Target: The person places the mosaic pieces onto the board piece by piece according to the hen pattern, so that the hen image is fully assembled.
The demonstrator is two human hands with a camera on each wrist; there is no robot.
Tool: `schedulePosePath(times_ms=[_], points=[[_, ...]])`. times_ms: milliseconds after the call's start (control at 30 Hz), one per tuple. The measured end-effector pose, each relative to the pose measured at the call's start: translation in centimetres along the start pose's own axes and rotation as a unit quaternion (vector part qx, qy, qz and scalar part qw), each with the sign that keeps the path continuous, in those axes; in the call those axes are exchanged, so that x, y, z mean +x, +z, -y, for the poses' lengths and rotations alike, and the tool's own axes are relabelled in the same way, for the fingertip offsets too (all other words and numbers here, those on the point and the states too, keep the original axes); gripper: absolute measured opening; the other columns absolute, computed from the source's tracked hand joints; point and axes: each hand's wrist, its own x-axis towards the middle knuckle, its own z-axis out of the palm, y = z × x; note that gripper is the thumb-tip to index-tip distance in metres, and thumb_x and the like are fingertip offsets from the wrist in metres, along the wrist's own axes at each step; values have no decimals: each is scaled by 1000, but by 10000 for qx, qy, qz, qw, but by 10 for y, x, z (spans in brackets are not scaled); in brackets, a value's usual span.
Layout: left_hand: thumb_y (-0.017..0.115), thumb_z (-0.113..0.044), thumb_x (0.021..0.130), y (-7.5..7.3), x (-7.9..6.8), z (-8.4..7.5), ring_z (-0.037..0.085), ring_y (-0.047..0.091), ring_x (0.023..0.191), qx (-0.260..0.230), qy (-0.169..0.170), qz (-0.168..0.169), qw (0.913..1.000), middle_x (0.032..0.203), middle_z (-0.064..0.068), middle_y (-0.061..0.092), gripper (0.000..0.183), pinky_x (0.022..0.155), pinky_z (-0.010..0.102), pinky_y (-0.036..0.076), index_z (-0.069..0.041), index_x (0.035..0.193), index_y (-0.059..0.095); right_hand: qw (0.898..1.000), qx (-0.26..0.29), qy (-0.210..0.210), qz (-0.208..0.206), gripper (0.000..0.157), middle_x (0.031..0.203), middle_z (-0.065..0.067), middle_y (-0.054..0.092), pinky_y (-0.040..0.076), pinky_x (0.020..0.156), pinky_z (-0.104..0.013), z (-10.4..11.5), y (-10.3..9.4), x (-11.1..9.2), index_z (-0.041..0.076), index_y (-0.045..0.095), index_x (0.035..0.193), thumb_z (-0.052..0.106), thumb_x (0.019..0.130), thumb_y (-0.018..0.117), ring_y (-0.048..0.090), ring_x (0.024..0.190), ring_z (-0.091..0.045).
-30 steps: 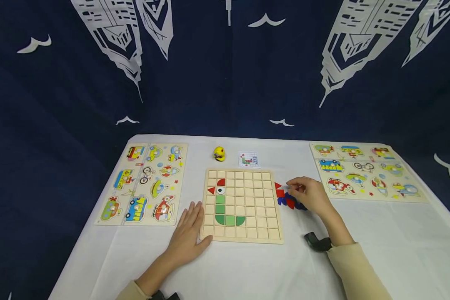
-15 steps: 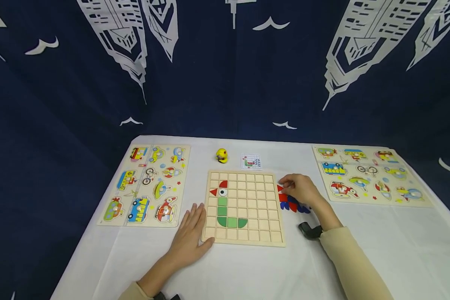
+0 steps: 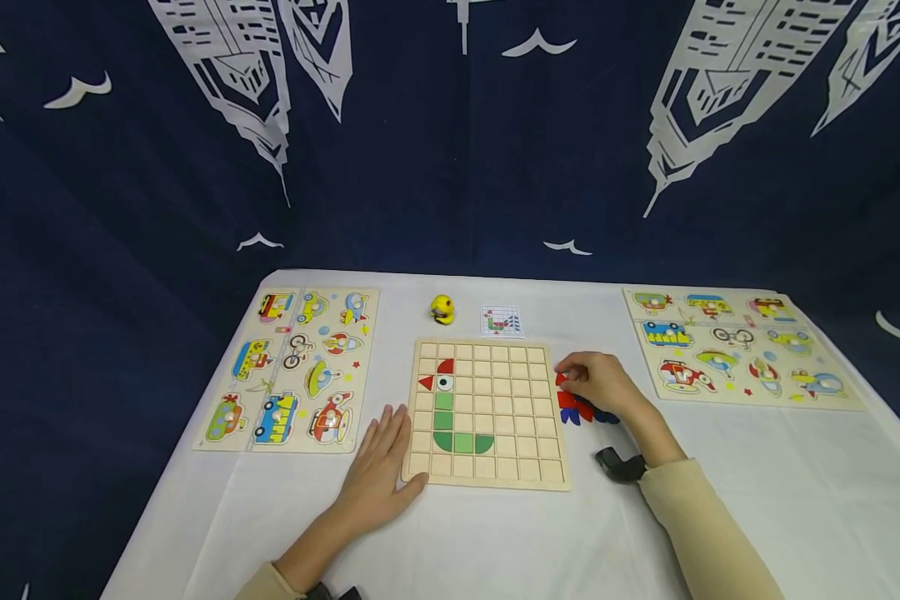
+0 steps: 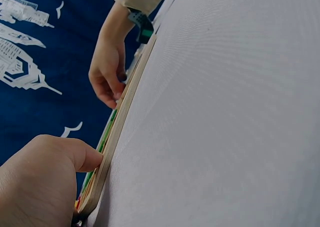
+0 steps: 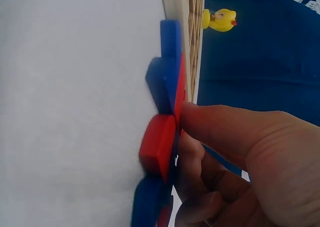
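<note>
A square wooden grid board lies mid-table with red, green and eye-marked pieces set in its left part. My left hand rests along the board's left edge, fingers straight; its thumb touches the near left corner, and in the left wrist view the thumb lies on the board's edge. My right hand is at the pile of red and blue pieces right of the board, fingers curled. In the right wrist view its thumb and fingers pinch a thin red piece; its shape is mostly hidden.
A small pattern card and a yellow toy duck stand behind the board. Vehicle peg puzzles lie at the left and right. A dark patterned curtain hangs behind the white table.
My right hand has moved slightly left over the pile, closer to the board, and its fingertips have come down onto the red pieces. The left hand stays in place.
</note>
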Motion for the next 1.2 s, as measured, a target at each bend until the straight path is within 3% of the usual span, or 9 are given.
schedulePosePath(times_ms=[367, 567, 700, 933, 1067, 1200], points=[[66, -35, 86, 2, 0, 1, 35, 14, 151, 10, 49, -56, 10000, 161, 19, 21, 84, 121, 50, 11, 9, 148, 32, 9984, -309, 363, -289, 16, 74, -3, 65, 46, 63, -26, 1, -3, -4, 2, 72, 92, 14, 82, 75, 55, 67, -15], [67, -36, 86, 2, 1, 2, 35, 14, 151, 48, 53, -41, 10000, 161, 20, 21, 84, 121, 50, 11, 9, 148, 32, 9988, 129, 211, -416, 14, 71, -1, 65, 44, 56, -22, 27, 3, -16, 4, 72, 89, 13, 80, 78, 54, 62, -12], [66, -37, 86, 2, 1, 3, 34, 14, 151, 84, 32, -17, 10000, 161, 19, 21, 84, 122, 49, 10, 9, 148, 31, 9981, 581, -90, -204, 10, 68, 3, 62, 43, 54, -20, 60, 18, -30, 6, 72, 85, 9, 78, 78, 52, 59, -9], [65, -37, 86, 3, 1, 3, 34, 15, 151, 137, 66, -79, 9999, 161, 19, 21, 84, 121, 49, 11, 9, 148, 32, 9924, 796, -908, 258, 12, 65, 9, 58, 43, 53, -17, 112, 61, -55, 10, 70, 80, 3, 74, 78, 49, 59, -1], [65, -37, 86, 3, 1, 3, 34, 16, 151, 142, 73, -90, 9998, 161, 19, 22, 83, 121, 49, 12, 8, 148, 33, 9900, 755, -1141, 352, 13, 65, 9, 59, 43, 52, -16, 126, 78, -63, 9, 71, 80, 4, 73, 80, 48, 58, 2], [66, -37, 86, 2, 0, 3, 34, 15, 151, 118, 66, -70, 9999, 161, 19, 22, 84, 121, 48, 11, 8, 148, 32, 9908, 675, -1159, 184, 13, 66, 8, 60, 43, 53, -16, 130, 85, -65, 7, 71, 80, 3, 73, 81, 48, 58, 2]])
